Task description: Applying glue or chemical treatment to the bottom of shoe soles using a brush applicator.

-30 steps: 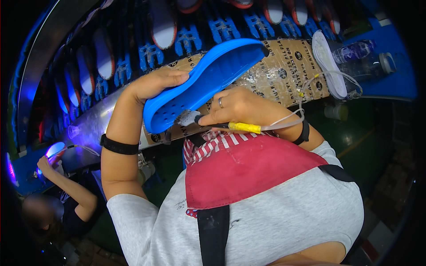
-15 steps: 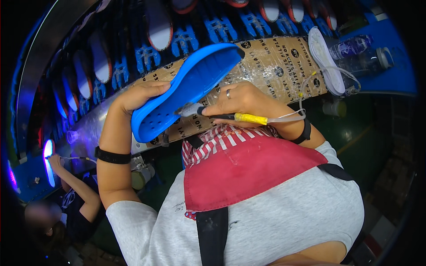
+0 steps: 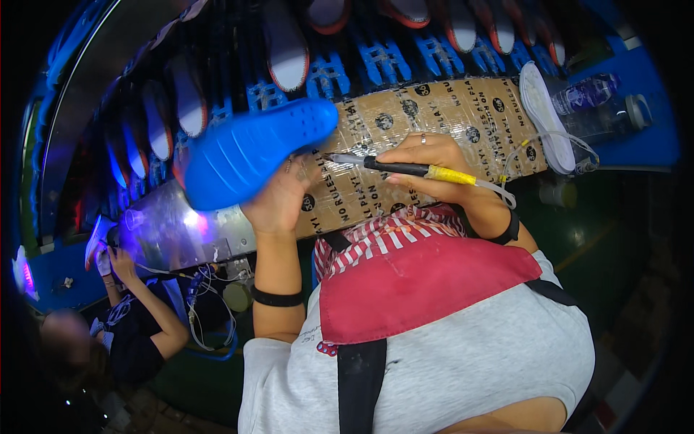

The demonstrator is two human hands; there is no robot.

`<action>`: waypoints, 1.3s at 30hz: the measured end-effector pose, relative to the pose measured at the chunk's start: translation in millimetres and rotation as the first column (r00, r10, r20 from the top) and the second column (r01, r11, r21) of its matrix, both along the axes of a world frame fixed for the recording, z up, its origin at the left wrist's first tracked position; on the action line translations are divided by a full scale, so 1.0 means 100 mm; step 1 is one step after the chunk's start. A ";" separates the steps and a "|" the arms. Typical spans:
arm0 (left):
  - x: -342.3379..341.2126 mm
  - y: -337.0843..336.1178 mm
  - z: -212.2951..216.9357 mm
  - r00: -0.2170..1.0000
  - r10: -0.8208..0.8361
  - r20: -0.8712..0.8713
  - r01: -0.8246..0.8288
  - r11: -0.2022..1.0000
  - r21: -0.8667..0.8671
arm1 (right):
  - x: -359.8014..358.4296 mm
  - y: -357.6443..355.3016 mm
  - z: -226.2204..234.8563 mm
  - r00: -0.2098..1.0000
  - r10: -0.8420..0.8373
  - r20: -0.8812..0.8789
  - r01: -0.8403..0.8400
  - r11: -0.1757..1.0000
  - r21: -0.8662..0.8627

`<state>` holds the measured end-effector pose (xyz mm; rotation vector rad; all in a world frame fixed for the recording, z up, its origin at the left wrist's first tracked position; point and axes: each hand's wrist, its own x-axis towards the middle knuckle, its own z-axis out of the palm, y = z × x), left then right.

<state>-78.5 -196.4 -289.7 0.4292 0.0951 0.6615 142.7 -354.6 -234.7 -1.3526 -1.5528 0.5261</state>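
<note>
My left hand (image 3: 280,202) holds a blue shoe sole (image 3: 249,155) by its near edge, with part of the fingers hidden by the sole. Small holes dot the sole's right end, and ridges cross the rest; it is somewhat blurred. In my right hand (image 3: 434,155) is a glue brush (image 3: 394,166) with a black handle wrapped in yellow tape at the back. A clear tube runs from its rear end. The brush tip points left, toward my left hand, and stands apart from the sole.
Printed cardboard (image 3: 405,145) covers the bench below my hands. Beyond it, several shoe uppers (image 3: 285,50) hang above blue racks (image 3: 383,61). A white sole (image 3: 546,119) and a purple-labelled bottle (image 3: 589,94) lie at the right. At the far left, a co-worker's hands (image 3: 119,260) hold a shoe part.
My left hand has turned the blue sole end for end and carried it left, so its holes are now at the right. The brush has come out of the sole and moved right.
</note>
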 end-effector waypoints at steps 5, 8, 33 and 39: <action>-0.17 -0.30 -0.24 0.991 -0.137 -0.001 0.126 0.914 -0.385 | -0.04 0.00 0.01 0.992 -0.063 -0.111 0.055 0.996 -0.072; -0.20 -0.39 -0.38 0.978 -0.210 0.008 0.193 0.879 -0.436 | -0.11 0.02 0.00 0.980 -0.134 -0.148 0.123 0.989 -0.084; 0.32 -0.54 0.01 0.996 -0.084 0.021 0.087 0.978 -0.188 | -0.55 0.56 0.38 0.816 -0.238 -0.528 0.286 0.958 0.010; 0.35 -0.53 -0.01 0.998 -0.030 0.047 0.040 0.975 -0.219 | -0.63 0.53 0.26 0.911 -0.301 -0.281 0.359 0.916 0.181</action>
